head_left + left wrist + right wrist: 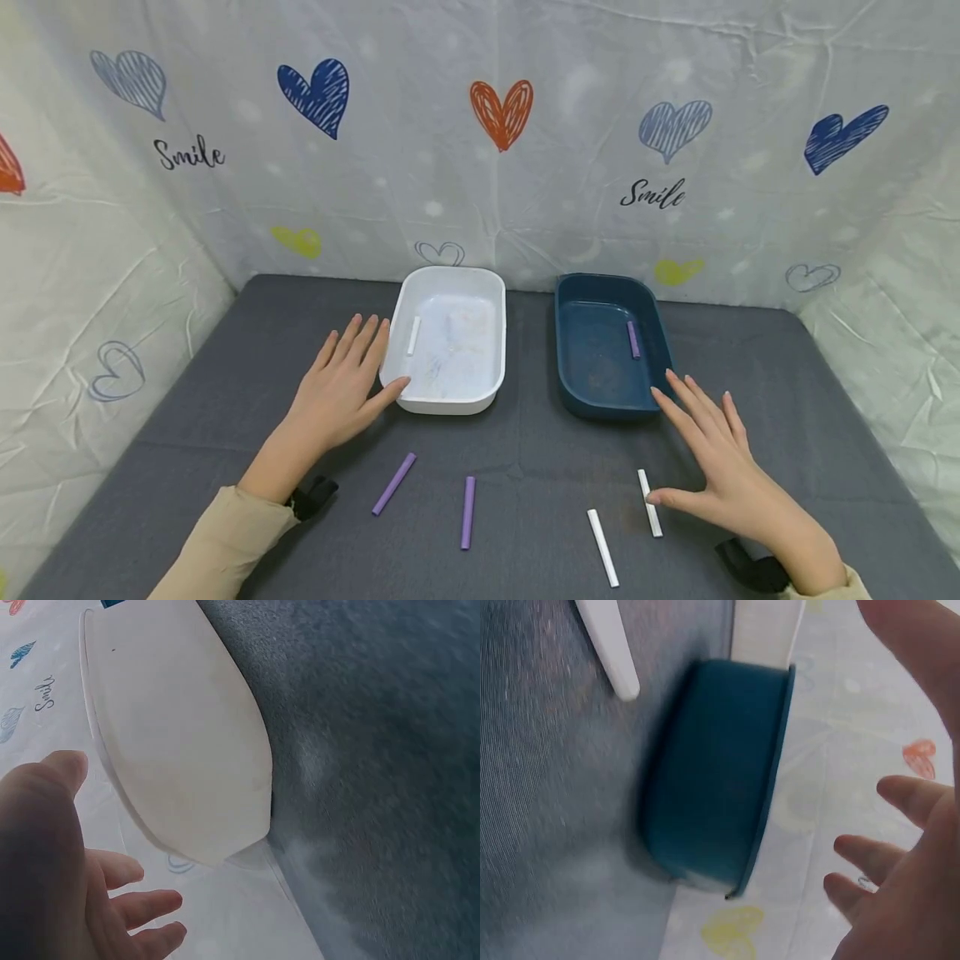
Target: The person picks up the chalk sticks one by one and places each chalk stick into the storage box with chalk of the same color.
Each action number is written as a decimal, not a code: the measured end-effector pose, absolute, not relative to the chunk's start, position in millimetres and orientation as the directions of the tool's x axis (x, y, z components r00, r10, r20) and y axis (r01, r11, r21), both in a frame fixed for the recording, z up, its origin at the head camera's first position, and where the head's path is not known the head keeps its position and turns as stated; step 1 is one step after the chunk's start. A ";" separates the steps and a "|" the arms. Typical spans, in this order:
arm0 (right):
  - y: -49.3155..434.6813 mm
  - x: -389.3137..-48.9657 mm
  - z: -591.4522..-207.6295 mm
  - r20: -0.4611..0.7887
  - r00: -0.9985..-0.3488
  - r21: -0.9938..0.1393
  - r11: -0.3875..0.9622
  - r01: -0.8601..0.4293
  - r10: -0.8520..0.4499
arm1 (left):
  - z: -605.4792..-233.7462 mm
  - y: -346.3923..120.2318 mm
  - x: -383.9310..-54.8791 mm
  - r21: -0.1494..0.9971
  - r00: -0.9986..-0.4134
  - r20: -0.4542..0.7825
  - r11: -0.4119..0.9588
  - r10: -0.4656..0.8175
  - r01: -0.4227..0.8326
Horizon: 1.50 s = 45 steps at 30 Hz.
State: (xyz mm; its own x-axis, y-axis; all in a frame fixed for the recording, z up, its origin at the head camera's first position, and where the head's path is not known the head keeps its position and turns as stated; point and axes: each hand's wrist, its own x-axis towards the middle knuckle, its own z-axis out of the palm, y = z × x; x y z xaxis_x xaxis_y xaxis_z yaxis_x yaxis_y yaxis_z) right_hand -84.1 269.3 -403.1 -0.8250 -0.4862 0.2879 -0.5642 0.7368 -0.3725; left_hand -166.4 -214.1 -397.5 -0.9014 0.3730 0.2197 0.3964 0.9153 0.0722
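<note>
My left hand (339,390), fingers spread and empty, hovers at the left rim of a white tray (450,403). Inside that tray lies a white chalk stick (414,336). The empty right hand (726,467) is spread near the front right corner of a dark blue tray (600,410), its thumb overlapping a white chalk stick (654,525) in the head view. A purple chalk stick (633,340) lies in the blue tray. In the wrist views, the fingers extend beside the white tray's wall (180,735) and the blue tray's wall (712,765).
On the grey cloth (517,517) in front lie two purple chalk sticks, one slanted (393,484) and one nearly straight (468,513). Another white chalk stick (603,548) lies nearer the front. A white curtain with printed hearts (501,117) hangs behind the trays.
</note>
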 end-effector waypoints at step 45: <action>220.2 -61.4 -431.7 0.001 -0.653 -0.580 0.531 -0.617 -0.757 | -411.6 -200.1 -175.4 0.193 -0.915 0.137 0.896 0.379 0.400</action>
